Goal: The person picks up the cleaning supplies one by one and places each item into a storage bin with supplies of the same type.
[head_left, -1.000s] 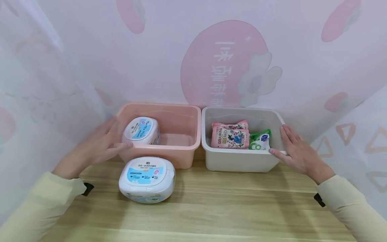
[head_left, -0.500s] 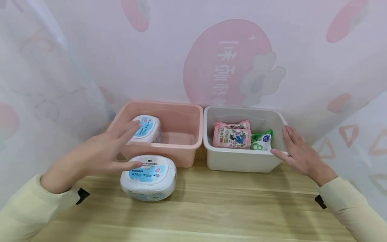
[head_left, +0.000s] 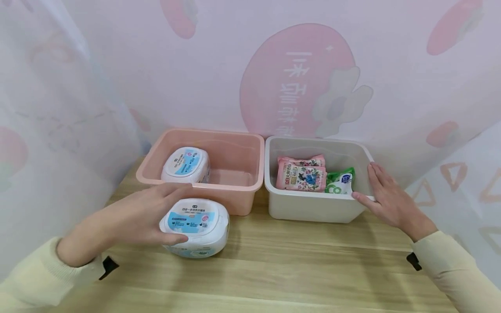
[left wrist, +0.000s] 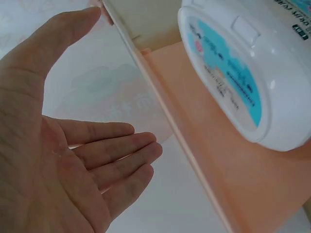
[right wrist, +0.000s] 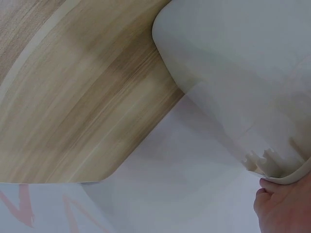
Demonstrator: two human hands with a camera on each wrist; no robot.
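My left hand (head_left: 142, 217) is at the left end of a white lidded tub (head_left: 193, 224) with a blue label, fingers extended and thumb apart. Whether the hand touches that tub is not clear. In the left wrist view the palm and loosely straight fingers (left wrist: 131, 143) hold nothing. A matching tub (head_left: 185, 163) sits inside the pink bin (head_left: 219, 188), at its left end. My right hand (head_left: 391, 202) rests on the right front corner of the white bin (head_left: 313, 208), its fingers along the side rim and its thumb on the front rim.
Pink flowered packets (head_left: 301, 177) and a green-and-white pouch (head_left: 339, 182) lie in the white bin. Both bins stand side by side on a wood-grain table (head_left: 297, 265), against a printed curtain (head_left: 211, 78).
My left hand has come from the pink bin's left side, forward and down to the front tub. My right hand stays on the white bin. The head view has shifted slightly.
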